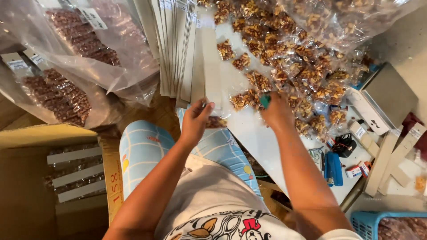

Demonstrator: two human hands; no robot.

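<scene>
Pinching clear nut packet (216, 121), card-topped

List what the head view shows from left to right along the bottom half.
Cardboard box → left hand → right hand → blue stapler → blue basket

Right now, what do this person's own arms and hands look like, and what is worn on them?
Both forearms are bare, with no gloves, watch or bracelets showing on the left hand or the right hand. A white short sleeve edges the right upper arm. No rings can be made out on the fingers.
</scene>
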